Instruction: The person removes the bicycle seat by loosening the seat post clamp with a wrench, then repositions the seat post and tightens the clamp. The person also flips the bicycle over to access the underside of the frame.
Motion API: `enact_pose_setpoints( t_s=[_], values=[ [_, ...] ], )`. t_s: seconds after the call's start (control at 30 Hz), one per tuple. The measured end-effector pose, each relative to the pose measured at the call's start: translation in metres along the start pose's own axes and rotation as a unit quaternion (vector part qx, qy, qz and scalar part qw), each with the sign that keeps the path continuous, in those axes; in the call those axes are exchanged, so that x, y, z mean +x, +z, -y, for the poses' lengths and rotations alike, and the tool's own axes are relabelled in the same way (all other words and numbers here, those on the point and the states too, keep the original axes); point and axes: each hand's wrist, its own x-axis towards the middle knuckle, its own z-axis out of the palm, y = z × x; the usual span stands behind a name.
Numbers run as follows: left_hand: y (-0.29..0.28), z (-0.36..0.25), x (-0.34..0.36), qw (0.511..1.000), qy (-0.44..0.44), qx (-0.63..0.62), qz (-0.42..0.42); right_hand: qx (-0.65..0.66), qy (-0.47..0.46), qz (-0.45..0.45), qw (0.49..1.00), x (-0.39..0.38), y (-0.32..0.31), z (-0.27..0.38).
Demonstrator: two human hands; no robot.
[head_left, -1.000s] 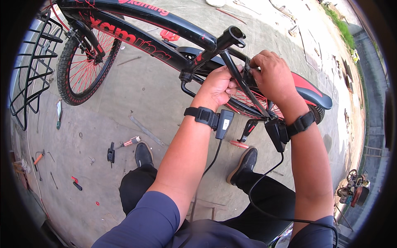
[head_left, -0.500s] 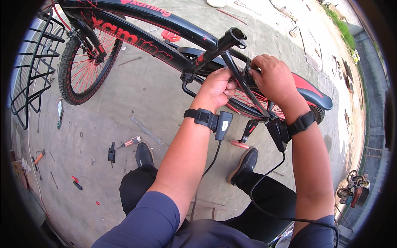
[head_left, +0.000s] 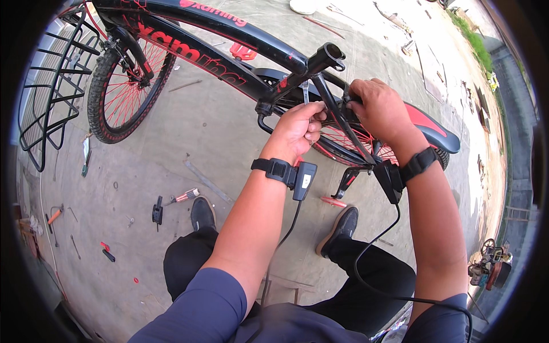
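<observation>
A black and red bicycle (head_left: 211,35) stands across the upper part of the view, with its seat tube (head_left: 303,70) upright and open at the top. My left hand (head_left: 294,126) has its fingers closed on a silver wrench (head_left: 306,92), just left of a rear stay (head_left: 337,111). My right hand (head_left: 380,108) is on the other side of that stay, fingers bent against a dark part of the frame whose detail they hide. Black wrist straps with small boxes and cables are on both my forearms.
A black basket (head_left: 51,103) is at the front wheel. On the concrete floor lie a hammer (head_left: 55,215), a drill-like red and white tool (head_left: 186,195), a black clamp piece (head_left: 157,212) and several small tools. A machine (head_left: 489,263) stands at the right edge, near a concrete ledge.
My left hand has moved slightly down and left, exposing more of the silver wrench. The bicycle appears a little lower and further right in view. My right hand stays at the same part.
</observation>
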Motion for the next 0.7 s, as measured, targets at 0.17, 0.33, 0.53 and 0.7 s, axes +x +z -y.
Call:
enact_pose_setpoints(
  t_s=[0.17, 0.33, 0.53, 0.7],
  values=[
    [-0.007, -0.001, -0.005, 1.000, 0.002, -0.006, -0.022, -0.013, -0.028, -0.002, 1.000, 0.004, -0.002, 0.000],
    [-0.012, -0.003, -0.010, 1.000, -0.001, 0.005, -0.029, -0.026, 0.024, 0.070, 0.997, 0.014, -0.011, 0.008],
    [-0.013, 0.001, -0.022, 0.999, 0.001, 0.026, -0.026, -0.011, 0.045, 0.165, 0.985, 0.034, -0.034, -0.001],
    [-0.010, 0.001, -0.029, 0.999, -0.013, 0.045, -0.025, 0.086, 0.069, 0.150, 0.983, 0.019, -0.078, -0.015]
  ],
)
